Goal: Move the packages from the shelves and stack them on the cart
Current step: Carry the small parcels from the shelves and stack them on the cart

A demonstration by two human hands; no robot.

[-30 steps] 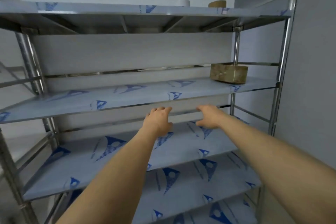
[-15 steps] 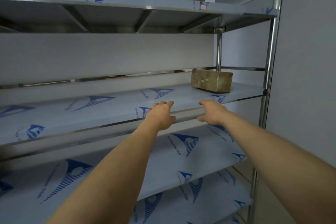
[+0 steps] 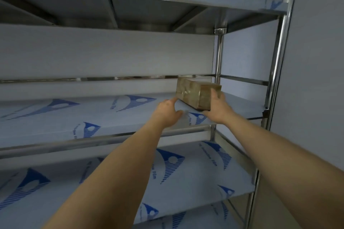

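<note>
The package (image 3: 195,93) lies on the middle shelf (image 3: 93,117), long axis running back-left; the right hand (image 3: 216,107) wraps its near end; the left hand (image 3: 167,110), fingers extended, seems barely to touch its left corner.

Storeroom: steel shelving rack (image 3: 275,83), film-covered shelves (image 3: 93,117), bare grey walls (image 3: 316,61).

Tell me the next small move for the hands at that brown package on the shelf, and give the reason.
Probably bring the left hand onto the near left end of the brown package and clamp it. The right hand already cups the package's right end, fingers up its side, while the left reaches with only a fingertip at its lower left corner. The package sits on the shelf, so a two-handed grip should come before lifting.
</note>
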